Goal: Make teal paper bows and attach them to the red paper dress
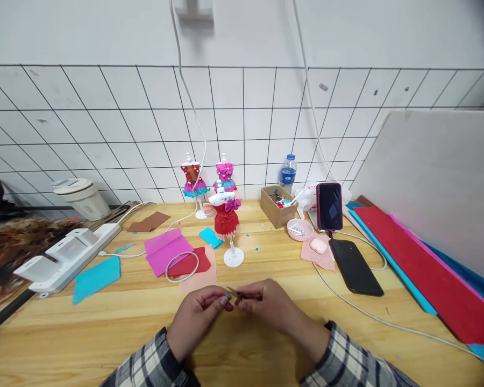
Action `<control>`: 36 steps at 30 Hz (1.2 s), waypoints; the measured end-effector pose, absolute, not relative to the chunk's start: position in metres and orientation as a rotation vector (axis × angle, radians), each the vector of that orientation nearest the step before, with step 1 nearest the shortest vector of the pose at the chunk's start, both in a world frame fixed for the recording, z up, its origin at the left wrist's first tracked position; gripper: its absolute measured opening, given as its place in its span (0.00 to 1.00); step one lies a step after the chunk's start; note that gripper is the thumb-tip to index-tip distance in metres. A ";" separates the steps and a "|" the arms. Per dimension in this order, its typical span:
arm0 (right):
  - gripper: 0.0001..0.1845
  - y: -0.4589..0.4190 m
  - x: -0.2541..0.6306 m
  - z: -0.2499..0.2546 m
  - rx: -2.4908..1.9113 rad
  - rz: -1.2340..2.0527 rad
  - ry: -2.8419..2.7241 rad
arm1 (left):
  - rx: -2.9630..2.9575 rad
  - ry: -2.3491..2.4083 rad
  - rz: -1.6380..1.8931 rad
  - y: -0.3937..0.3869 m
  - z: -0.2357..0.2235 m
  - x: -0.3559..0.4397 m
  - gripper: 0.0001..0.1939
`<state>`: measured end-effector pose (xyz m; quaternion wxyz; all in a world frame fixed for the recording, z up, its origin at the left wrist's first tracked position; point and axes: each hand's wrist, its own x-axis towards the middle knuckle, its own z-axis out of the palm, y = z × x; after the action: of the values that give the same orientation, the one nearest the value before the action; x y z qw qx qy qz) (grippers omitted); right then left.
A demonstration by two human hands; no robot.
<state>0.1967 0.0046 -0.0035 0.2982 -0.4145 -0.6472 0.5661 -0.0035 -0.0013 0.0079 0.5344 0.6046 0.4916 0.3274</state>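
Note:
My left hand [199, 317] pinches a tiny blue scrap of paper [227, 295] between thumb and fingertip. Close against it, my right hand [272, 305] is closed around small scissors [233, 292], whose blades point left at the scrap. Most of the handles are hidden by the fingers. Just beyond both hands stands a mini dress form [234, 257] on a white round base, wearing a red paper skirt [226, 221] with a purple flower [233, 205] at its top.
Two more dressed forms [194, 177] stand behind. Coloured paper sheets [165, 248] and a cable lie left, beside a power strip [70, 255]. On the right are a cardboard box [280, 212], a pink dish [300, 230], a propped phone [329, 207], a flat phone [357, 269] and long paper strips [411, 263].

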 end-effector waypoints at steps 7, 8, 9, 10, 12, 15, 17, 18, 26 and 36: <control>0.20 0.016 0.221 0.005 -1.572 0.487 -2.084 | 1.488 1.252 0.751 -0.004 0.006 -0.002 0.26; 0.21 0.014 0.220 0.006 -1.521 0.477 -2.066 | 1.502 1.250 0.750 -0.005 0.006 -0.002 0.31; 0.21 0.012 0.216 0.007 -1.451 0.512 -2.034 | 1.514 1.243 0.752 -0.007 0.006 -0.002 0.35; 0.19 0.010 0.213 0.008 -1.381 0.595 -1.996 | 1.529 1.234 0.756 -0.008 0.006 -0.002 0.37; 0.16 0.004 0.204 0.010 -1.291 0.850 -1.913 | 1.594 1.221 0.756 -0.011 0.007 -0.002 0.37; 0.16 -0.002 0.194 0.010 -1.271 1.148 -1.814 | 1.767 1.205 0.725 -0.015 0.008 -0.002 0.35; 0.11 -0.004 0.191 0.009 -1.242 1.222 -1.809 | 1.867 1.185 0.702 -0.017 0.008 -0.001 0.34; 0.08 -0.003 0.191 0.009 -1.222 1.237 -1.821 | 1.900 1.177 0.690 -0.017 0.009 -0.001 0.34; 0.04 -0.003 0.190 0.013 -1.332 0.884 -1.883 | 2.037 1.280 0.722 -0.015 0.011 0.003 0.10; 0.05 -0.013 0.173 0.007 -1.329 0.681 -1.671 | 2.209 1.501 0.879 -0.008 0.004 -0.003 0.11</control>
<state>0.1729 -0.0132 0.0065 0.4352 -0.5338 -0.6715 0.2736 -0.0033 -0.0078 0.0040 0.1642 0.7749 0.5267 0.3083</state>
